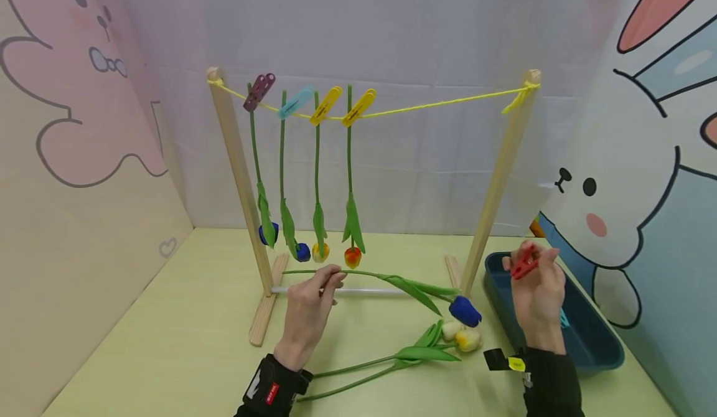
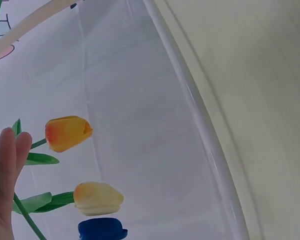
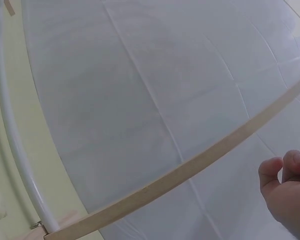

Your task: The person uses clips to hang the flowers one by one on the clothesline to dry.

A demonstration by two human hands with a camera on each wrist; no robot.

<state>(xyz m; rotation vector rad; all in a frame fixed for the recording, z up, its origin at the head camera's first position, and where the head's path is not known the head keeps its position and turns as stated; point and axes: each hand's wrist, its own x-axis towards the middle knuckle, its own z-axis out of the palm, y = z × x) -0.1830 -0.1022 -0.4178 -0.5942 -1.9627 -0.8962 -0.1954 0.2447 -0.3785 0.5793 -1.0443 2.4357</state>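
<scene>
My left hand pinches the green stem of a blue tulip, which lies level in the air, bloom to the right. In the left wrist view my left hand shows at the left edge, near hanging blooms. My right hand holds a red clothespin above the bin's near side. At the right wrist view's edge, my right hand has curled fingers. Four tulips hang bloom-down from the yellow line, clipped by a maroon clothespin, a light blue one and two yellow ones.
Wooden posts hold the line, joined low by a white rod. Tulips with pale and yellow blooms lie on the table in front. A dark teal bin with a light blue clothespin inside stands at the right.
</scene>
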